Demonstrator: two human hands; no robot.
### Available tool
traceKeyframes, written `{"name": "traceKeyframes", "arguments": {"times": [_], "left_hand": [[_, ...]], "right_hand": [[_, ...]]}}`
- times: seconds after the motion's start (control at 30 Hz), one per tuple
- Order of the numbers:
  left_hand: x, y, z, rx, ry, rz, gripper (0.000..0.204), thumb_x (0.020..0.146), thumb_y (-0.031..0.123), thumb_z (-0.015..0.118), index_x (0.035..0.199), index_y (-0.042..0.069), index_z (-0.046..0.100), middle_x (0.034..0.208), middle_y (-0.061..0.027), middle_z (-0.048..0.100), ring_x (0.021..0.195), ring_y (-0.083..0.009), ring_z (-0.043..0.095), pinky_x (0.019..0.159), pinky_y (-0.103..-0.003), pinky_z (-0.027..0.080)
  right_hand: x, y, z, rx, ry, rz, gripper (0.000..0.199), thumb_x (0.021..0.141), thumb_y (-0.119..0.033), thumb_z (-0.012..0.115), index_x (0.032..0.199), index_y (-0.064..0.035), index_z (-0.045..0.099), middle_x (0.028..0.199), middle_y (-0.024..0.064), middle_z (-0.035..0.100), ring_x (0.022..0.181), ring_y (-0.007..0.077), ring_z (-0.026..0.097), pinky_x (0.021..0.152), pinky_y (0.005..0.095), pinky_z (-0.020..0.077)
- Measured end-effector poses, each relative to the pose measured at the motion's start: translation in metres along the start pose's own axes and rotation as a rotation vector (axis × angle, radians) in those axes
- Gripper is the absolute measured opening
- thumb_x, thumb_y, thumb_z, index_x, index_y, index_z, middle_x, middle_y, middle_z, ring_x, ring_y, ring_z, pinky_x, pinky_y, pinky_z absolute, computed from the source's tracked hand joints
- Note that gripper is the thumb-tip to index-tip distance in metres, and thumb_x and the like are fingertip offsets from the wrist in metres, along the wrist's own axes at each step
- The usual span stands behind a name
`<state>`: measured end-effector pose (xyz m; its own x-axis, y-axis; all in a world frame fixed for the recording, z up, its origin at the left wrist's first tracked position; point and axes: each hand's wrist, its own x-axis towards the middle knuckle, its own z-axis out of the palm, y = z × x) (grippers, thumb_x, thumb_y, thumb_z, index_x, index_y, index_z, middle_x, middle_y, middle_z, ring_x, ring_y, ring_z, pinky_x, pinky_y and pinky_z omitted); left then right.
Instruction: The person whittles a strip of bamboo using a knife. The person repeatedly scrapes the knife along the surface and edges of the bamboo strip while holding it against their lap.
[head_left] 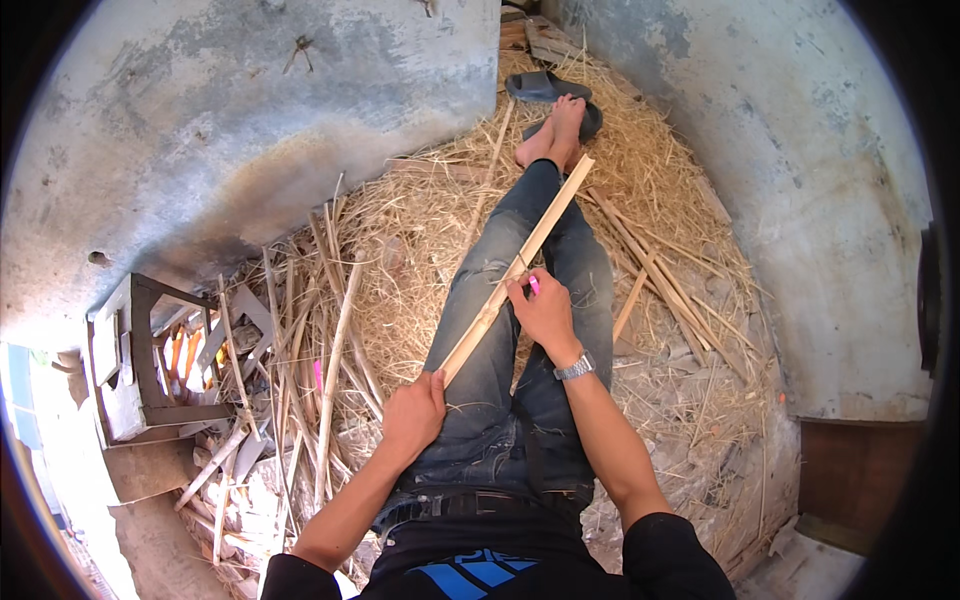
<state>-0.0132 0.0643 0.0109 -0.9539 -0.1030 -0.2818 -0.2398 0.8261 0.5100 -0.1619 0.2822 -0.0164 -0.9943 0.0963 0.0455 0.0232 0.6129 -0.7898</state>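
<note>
A long, pale split bamboo strip (541,231) lies slantwise across my outstretched legs in jeans (478,300), its far end over the shins. My left hand (413,412) is closed round its near end, above the thigh. Near the strip's middle, my right hand (546,318), with a metal watch (575,366) on the wrist, is closed on a small pink-handled tool (534,285). The fingers of that hand touch the strip. Most of the tool is hidden by the hand, so its kind is unclear.
Straw and shavings (405,275) cover the floor. Bamboo sticks (340,360) lean and lie at left; more strips (665,285) lie at right. A broken wooden frame (120,350) stands far left. Dark sandals (548,87) are by my bare feet. Grey walls (300,110) rise around.
</note>
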Motion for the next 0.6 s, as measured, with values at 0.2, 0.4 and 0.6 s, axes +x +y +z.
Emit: {"name": "traceKeyframes", "arguments": {"times": [0.2, 0.4, 0.6], "left_hand": [[0.001, 0.002, -0.001, -0.023, -0.018, -0.035, 0.049, 0.111, 0.041, 0.043, 0.094, 0.002, 0.069, 0.075, -0.0308, 0.068, 0.074, -0.0529, 0.068, 0.071, -0.061, 0.054], [0.003, -0.002, -0.001, -0.049, -0.034, -0.06, 0.049, 0.11, 0.041, 0.044, 0.095, 0.002, 0.07, 0.078, -0.0321, 0.068, 0.079, -0.0535, 0.067, 0.076, -0.061, 0.053], [0.004, 0.002, -0.004, -0.079, -0.043, -0.054, 0.049, 0.11, 0.04, 0.045, 0.093, 0.002, 0.07, 0.08, -0.0323, 0.068, 0.079, -0.0536, 0.067, 0.076, -0.061, 0.052]], "right_hand": [[0.001, 0.018, 0.006, 0.179, 0.056, 0.035, 0.021, 0.092, -0.022, 0.073, 0.091, -0.0017, 0.069, 0.065, 0.0134, 0.064, 0.057, 0.0261, 0.064, 0.059, 0.04, 0.0489], [-0.002, 0.009, -0.004, 0.195, 0.021, 0.057, 0.026, 0.091, -0.023, 0.076, 0.105, -0.0019, 0.071, 0.062, 0.0084, 0.059, 0.055, 0.0177, 0.057, 0.055, 0.0356, 0.0446], [0.001, 0.011, -0.014, 0.127, -0.089, 0.028, 0.025, 0.092, -0.023, 0.077, 0.104, -0.0014, 0.072, 0.062, 0.0088, 0.06, 0.053, 0.0179, 0.056, 0.054, 0.0358, 0.0439]]}}
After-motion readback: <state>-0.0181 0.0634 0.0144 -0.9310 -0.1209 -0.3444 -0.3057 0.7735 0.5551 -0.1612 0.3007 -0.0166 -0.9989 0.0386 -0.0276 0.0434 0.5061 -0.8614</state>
